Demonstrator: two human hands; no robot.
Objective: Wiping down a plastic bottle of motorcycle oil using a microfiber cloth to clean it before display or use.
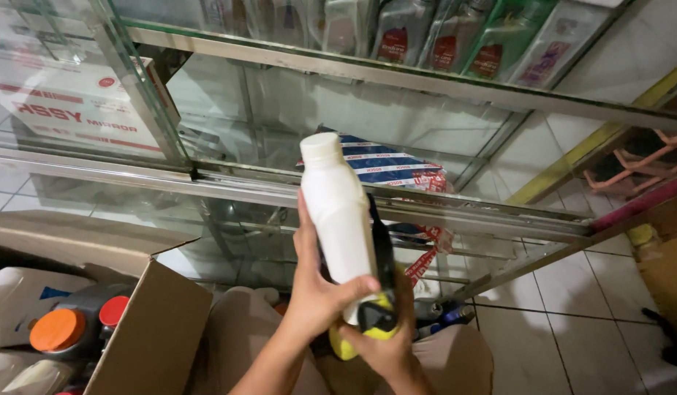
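Fingers (357, 287) of the left hand (320, 292) are wrapped around the lower body of a white bottle (338, 212), the thumb pressed across its front and the other fingers curled behind it. The right hand (386, 351) is closed around a yellow and black tool (375, 322) held against the bottle's base; its fingers are pressed together on the tool.

The bottle is held upright, slightly tilted, in mid-air before a glass cabinet (280, 194), above the lap. It is judged to be stiff moulded plastic, smooth and probably a little slippery, and not fragile; whether it is full, and so heavy, cannot be told. A grip around the wide middle, as now, seems safest, since the neck narrows.

It is plain white, with no label showing, rounded shoulders and a white screw cap (321, 146). A cardboard box (145, 322) with other bottles is seen at left.
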